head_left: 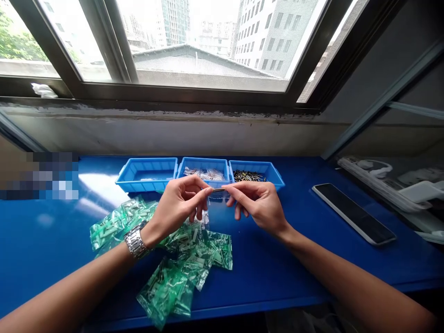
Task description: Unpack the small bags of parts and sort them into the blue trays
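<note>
Pinching the thin rod [218, 189] near its 2 ends, between the fingertips of my left hand [173, 203] and right hand [265, 206], I'd best press lightly and keep it level (slim pieces slip easily) near the 3 blue trays [147, 186].

Person's left forearm [86, 277] reaches up and inward from lower left, right forearm [333, 263] from lower right. Left hand [180, 199] and right hand [262, 203] raised at mid-view, nearly level, fingertips facing across narrow gap. Thumb and forefinger of each drawn into pinch; other visible fingers bent loosely, some hanging below. Left wrist [149, 235] and right wrist [287, 232] both lower than pinching fingertips.
</note>
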The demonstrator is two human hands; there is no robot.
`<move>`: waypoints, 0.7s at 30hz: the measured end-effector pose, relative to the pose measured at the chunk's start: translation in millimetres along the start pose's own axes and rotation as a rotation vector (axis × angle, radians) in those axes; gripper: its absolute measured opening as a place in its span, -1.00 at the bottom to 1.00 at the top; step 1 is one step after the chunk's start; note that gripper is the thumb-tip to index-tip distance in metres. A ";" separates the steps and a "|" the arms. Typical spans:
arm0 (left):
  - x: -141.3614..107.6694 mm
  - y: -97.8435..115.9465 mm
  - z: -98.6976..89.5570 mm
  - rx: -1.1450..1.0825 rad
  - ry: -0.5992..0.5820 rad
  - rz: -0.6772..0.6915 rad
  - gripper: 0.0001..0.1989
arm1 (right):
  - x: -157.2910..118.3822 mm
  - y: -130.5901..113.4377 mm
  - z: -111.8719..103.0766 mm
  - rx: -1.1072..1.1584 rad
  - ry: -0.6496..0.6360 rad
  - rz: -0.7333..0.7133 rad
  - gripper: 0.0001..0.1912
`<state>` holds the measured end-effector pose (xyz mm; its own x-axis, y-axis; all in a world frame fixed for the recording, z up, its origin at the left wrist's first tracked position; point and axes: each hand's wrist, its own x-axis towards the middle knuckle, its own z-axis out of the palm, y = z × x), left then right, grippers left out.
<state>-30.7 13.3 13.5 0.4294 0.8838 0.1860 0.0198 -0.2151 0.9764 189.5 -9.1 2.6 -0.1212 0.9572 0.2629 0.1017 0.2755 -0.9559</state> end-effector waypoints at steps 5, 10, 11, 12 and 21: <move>-3.4 -3.7 1.8 0.211 0.112 0.244 -0.88 | -1.5 0.9 1.7 -0.037 0.045 -0.058 -0.75; -3.5 -4.0 1.9 0.264 0.100 0.313 -0.82 | -4.1 -2.5 2.5 -0.094 0.058 -0.135 -0.69; -3.3 -4.2 1.7 0.266 0.100 0.309 -0.83 | -4.3 -3.0 2.3 -0.109 0.057 -0.147 -0.69; -3.0 -4.4 1.5 0.265 0.098 0.298 -0.86 | -4.3 -3.3 2.0 -0.120 0.053 -0.154 -0.71; -0.7 -4.4 -0.5 0.220 0.122 0.208 -0.69 | 4.0 2.0 -3.5 0.034 -0.072 0.063 -0.61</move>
<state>-31.5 13.9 9.1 0.3335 0.8518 0.4041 0.1430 -0.4693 0.8714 192.7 -4.4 2.2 -0.1864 0.9632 0.1935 0.0776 0.2108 -0.9744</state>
